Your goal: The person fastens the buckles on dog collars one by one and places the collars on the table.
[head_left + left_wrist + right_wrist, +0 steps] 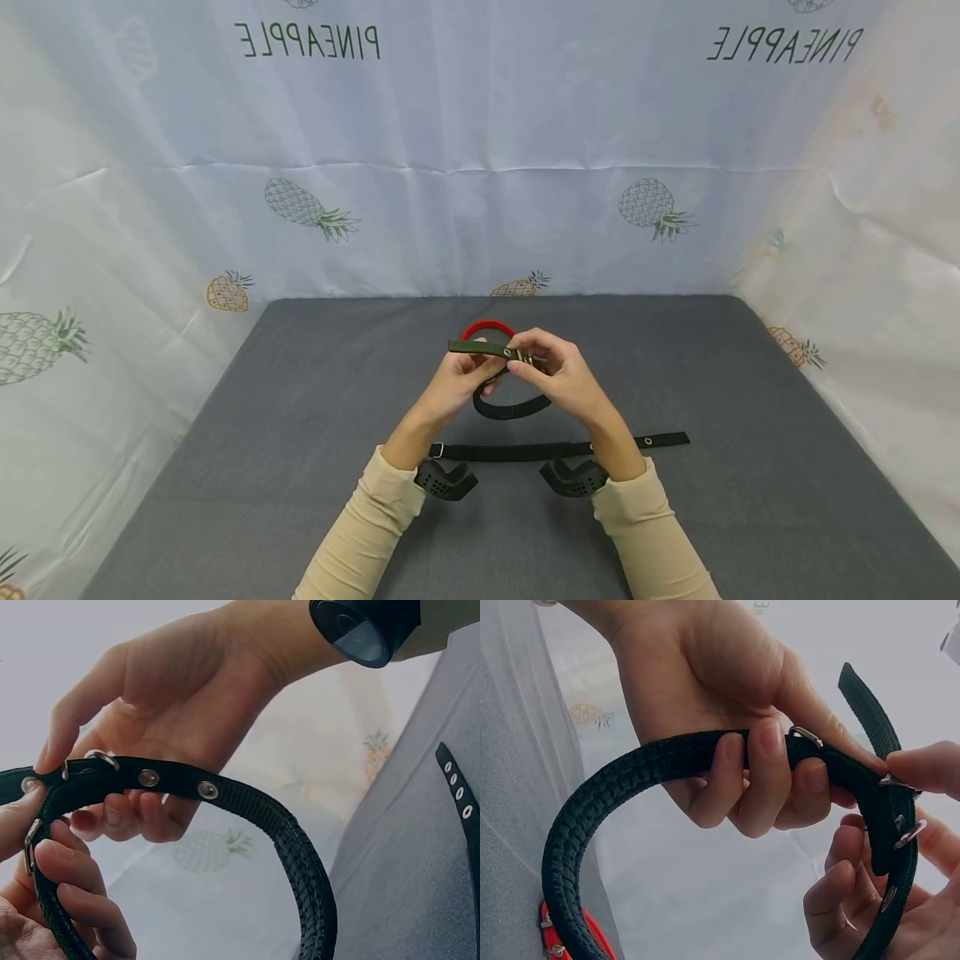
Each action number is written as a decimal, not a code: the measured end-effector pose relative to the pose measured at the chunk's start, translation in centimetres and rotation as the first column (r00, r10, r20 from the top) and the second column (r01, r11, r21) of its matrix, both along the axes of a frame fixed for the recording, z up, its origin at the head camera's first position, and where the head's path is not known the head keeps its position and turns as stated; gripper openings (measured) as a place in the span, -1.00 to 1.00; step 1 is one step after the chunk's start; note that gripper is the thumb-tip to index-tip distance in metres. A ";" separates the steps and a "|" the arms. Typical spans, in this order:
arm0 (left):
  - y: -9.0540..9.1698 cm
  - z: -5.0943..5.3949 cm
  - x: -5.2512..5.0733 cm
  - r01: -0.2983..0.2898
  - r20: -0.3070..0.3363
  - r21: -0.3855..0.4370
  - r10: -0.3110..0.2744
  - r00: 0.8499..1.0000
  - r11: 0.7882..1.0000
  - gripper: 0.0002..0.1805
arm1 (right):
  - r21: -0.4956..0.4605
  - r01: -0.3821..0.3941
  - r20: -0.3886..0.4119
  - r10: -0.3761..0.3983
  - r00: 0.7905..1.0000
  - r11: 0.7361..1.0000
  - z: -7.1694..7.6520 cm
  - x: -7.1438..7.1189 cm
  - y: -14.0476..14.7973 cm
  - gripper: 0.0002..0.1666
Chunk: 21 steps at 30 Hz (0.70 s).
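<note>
1. between the two hands, raised above the table (315, 417), a dark collar (512, 412) hangs bent into a loop, its loose end (480, 347) pointing to the person's left.
2. the left hand (452, 382) has its fingers curled round the band; the right hand (557, 367) pinches it between thumb and finger beside the metal fittings (911, 834). both grips are narrow and full of strap.
3. whether a pin sits in an eyelet (208, 790) cannot be told. if none does, the loop could spring apart once the pinch slackens.
4. the band looks stiff, so a twist between the hands might pull the loose end back out.
5. nearer the person, a second dark collar (517, 452) lies flat below the wrists; a low-hanging wrist camera (576, 477) could snag it.
6. just beyond the hands is a red collar (489, 326); a dropped loop could land on it.
7. behind everything hangs a pineapple curtain (480, 125).
</note>
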<state>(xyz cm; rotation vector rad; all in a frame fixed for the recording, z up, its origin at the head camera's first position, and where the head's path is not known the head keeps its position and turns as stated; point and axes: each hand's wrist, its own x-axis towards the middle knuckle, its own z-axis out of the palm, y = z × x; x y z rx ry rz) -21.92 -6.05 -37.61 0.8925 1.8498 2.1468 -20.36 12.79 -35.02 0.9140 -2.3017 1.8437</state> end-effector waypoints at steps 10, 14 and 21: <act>-0.2 0.1 -0.1 -0.011 0.014 -0.007 0.011 1.000 1.000 -0.75 | -0.046 -0.040 -0.018 0.040 0.999 0.998 0.0 0.0 0.0 -0.68; -0.2 0.1 0.0 -0.017 0.022 -0.017 0.017 1.000 1.000 -0.68 | -0.059 -0.041 -0.005 0.041 0.999 0.997 0.0 0.0 0.0 -0.68; -0.3 0.3 0.0 -0.031 0.043 -0.036 0.032 0.999 0.999 -0.70 | -0.100 -0.073 0.018 0.075 0.997 0.992 -0.1 -0.1 0.1 -0.70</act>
